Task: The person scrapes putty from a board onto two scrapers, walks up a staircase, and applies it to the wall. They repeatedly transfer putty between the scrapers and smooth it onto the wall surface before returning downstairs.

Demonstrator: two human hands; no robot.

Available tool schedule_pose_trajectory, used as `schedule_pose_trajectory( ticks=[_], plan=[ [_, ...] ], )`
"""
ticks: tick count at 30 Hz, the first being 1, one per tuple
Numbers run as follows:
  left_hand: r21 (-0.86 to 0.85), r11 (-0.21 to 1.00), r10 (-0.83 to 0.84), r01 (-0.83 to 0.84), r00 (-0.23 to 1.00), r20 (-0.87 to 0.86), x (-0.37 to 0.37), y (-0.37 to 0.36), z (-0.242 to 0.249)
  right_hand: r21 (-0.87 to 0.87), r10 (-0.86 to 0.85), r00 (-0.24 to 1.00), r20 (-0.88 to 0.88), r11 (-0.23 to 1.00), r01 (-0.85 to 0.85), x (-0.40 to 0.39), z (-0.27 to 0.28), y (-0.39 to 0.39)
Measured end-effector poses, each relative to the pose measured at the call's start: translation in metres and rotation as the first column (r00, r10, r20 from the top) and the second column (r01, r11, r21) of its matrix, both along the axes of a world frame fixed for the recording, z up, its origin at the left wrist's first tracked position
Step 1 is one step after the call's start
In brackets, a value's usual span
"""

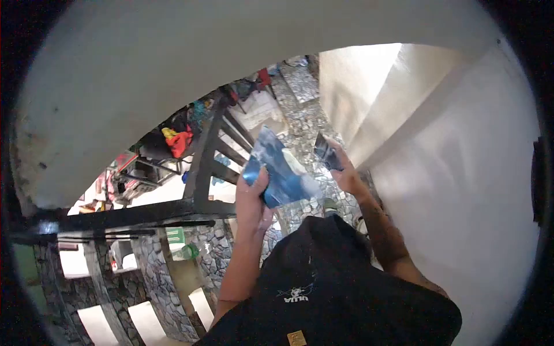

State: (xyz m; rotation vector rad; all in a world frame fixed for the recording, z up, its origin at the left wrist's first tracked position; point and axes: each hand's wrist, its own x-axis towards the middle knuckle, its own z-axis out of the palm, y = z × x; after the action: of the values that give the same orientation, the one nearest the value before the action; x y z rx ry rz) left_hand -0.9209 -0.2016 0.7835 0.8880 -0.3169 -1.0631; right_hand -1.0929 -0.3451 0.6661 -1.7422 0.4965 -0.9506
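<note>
My left hand [253,199] grips a blue flat plate [277,176], with the thumb across its face. Whitish paste is smeared over the plate and lies thicker along its right edge. Just to the right, my right hand [346,173] is closed on a dark, flat scraper [327,152], which has pale smears on its face. The scraper is held apart from the plate. Its grip is partly hidden by my fingers.
A pale smooth wall [456,173] rises on the right, and a grey sloping surface [173,57] hangs overhead. Below are a dark railing [202,167], stone-patterned steps [130,277] and a stone-patterned floor [303,124]. Red and yellow cloth [179,141] lies beyond the railing.
</note>
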Motion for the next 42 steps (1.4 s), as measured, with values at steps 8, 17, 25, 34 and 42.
schedule_pose_trajectory(
  ticks=[8, 17, 25, 34, 42],
  plan=[
    [0.225, 0.966, -0.188, 0.126, 0.940, 0.284, 0.028, -0.040, -0.073, -0.342, -0.040, 0.935, -0.353, 0.936, -0.089, -0.013, 0.086, -0.004],
    [0.293, 0.953, -0.259, 0.082, 0.721, 0.642, 0.041, -0.099, -0.132, -0.290, -0.048, 0.818, -0.574, 0.946, -0.148, 0.000, 0.018, -0.005],
    [0.610, 0.793, -0.544, 0.000, 0.453, 0.707, 0.055, -0.189, -0.224, -0.157, 0.043, 0.804, -0.593, 0.973, -0.168, -0.015, -0.090, -0.025],
    [0.309, 0.933, -0.254, -0.183, 0.269, 0.929, 0.020, -0.159, -0.252, -0.099, 0.059, 0.732, -0.679, 0.980, -0.171, -0.028, -0.135, -0.057],
    [0.449, 0.829, -0.419, -0.333, 0.161, 0.894, 0.061, 0.142, -0.133, -0.403, -0.332, 0.741, -0.583, 0.911, 0.091, -0.040, -0.046, -0.077]
  ],
)
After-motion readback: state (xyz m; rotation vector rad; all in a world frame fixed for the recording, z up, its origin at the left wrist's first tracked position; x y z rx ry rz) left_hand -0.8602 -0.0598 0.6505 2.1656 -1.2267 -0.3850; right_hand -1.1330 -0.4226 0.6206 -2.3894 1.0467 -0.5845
